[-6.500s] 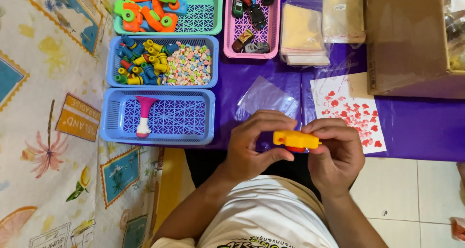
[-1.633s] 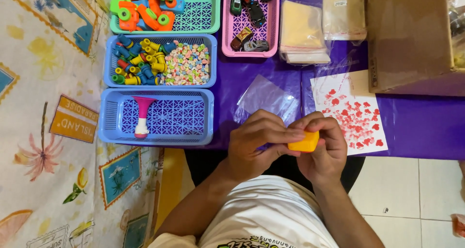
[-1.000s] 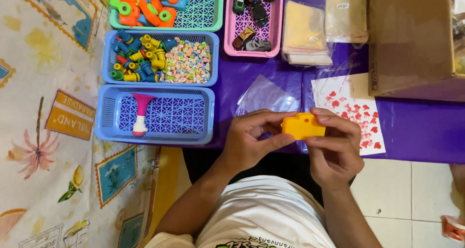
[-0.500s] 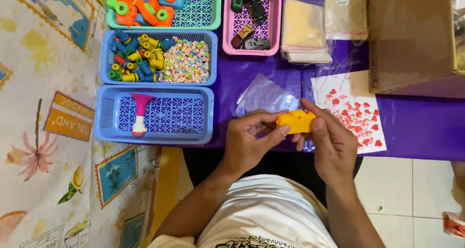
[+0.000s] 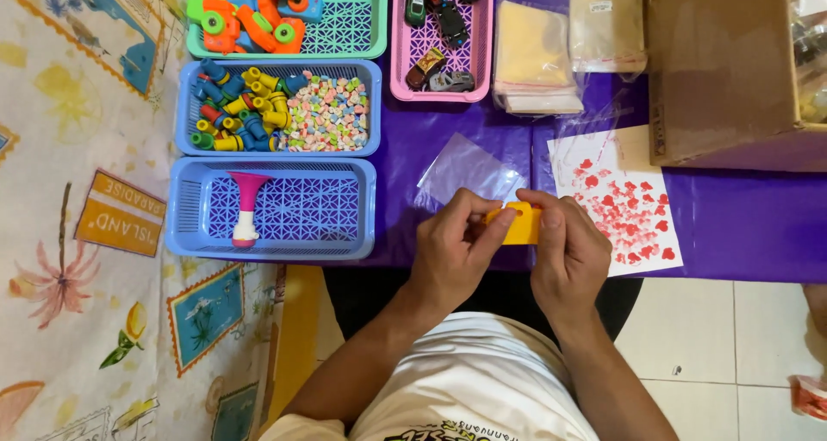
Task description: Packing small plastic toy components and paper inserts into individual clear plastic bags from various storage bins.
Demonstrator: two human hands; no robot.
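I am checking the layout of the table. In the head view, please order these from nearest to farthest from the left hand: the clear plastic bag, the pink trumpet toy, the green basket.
From the left hand:
1. Clear plastic bag, just above it.
2. Pink trumpet toy, left, in the lower blue basket.
3. Green basket, top left corner.

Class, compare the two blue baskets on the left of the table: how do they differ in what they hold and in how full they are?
The upper blue basket is crowded with small coloured pegs on its left and pastel beads on its right; the lower blue basket holds only one pink toy trumpet. The upper one's floor is mostly hidden; the lower one's lattice floor shows nearly everywhere. Both are blue, rectangular and lattice-walled.
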